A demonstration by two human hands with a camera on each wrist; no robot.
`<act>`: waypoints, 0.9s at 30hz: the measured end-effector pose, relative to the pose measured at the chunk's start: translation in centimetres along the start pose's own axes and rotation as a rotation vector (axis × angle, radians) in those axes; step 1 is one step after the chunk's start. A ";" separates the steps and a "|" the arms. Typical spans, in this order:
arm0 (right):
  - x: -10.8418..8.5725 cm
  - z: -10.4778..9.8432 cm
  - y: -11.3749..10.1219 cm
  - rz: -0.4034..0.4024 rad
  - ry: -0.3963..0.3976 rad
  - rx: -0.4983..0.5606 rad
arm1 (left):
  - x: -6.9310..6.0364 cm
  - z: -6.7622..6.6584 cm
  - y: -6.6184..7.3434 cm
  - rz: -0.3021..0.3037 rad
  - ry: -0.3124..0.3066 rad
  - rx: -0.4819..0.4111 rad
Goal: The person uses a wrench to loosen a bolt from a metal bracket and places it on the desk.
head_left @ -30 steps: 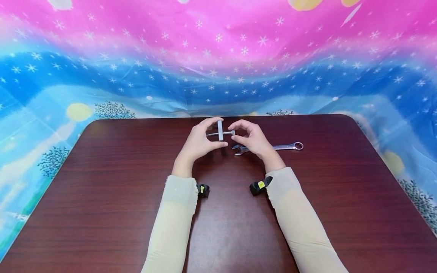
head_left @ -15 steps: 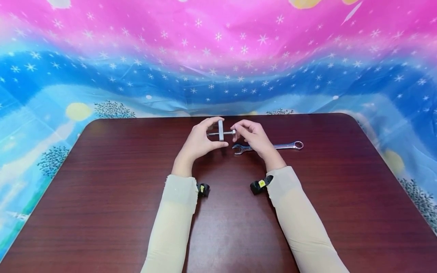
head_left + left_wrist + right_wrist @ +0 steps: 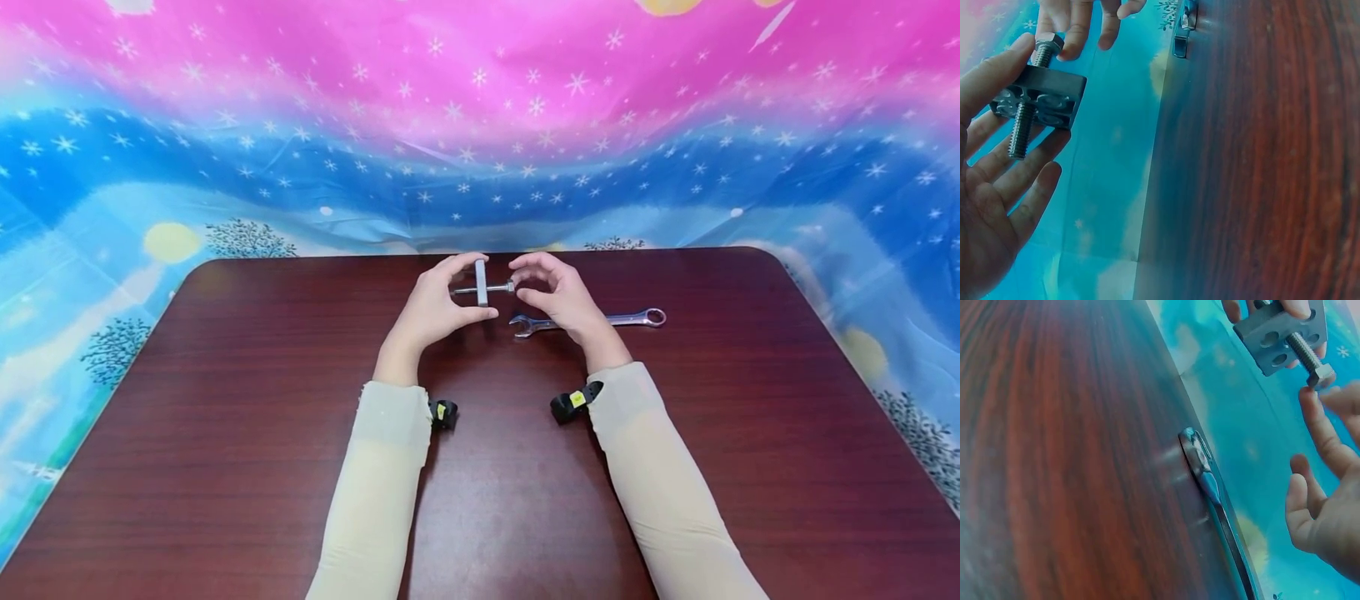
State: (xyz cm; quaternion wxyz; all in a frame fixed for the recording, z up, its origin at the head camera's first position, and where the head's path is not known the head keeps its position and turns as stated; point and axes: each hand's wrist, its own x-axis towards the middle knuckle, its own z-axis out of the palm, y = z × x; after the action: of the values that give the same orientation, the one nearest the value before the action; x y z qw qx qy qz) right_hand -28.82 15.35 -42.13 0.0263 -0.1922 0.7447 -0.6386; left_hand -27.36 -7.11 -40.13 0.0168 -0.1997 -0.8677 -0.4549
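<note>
At upper centre, we are gripping the metal block (image 3: 482, 283), with the bolt (image 3: 498, 288) running through it, in the left hand (image 3: 435, 302). We are holding the right hand (image 3: 564, 302), fingers loosely parted, just beside the bolt's head, partly hiding the wrench (image 3: 633, 319).

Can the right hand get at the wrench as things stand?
Likely yes. The right hand holds nothing, its fingertips by the bolt. The wrench lies on the table, partly hidden by that hand in the head view; no other object seems in the way.
</note>
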 end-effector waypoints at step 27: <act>0.2 1.0 0.1 0.016 -0.023 -0.018 | 0.0 -0.2 0.0 0.045 0.036 -0.026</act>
State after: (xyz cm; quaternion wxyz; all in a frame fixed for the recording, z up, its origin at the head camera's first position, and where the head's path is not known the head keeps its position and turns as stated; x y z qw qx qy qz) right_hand -28.70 14.34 -42.37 0.0384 -0.1940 0.7514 -0.6295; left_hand -27.37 -7.28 -40.08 0.0400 -0.2114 -0.8564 -0.4693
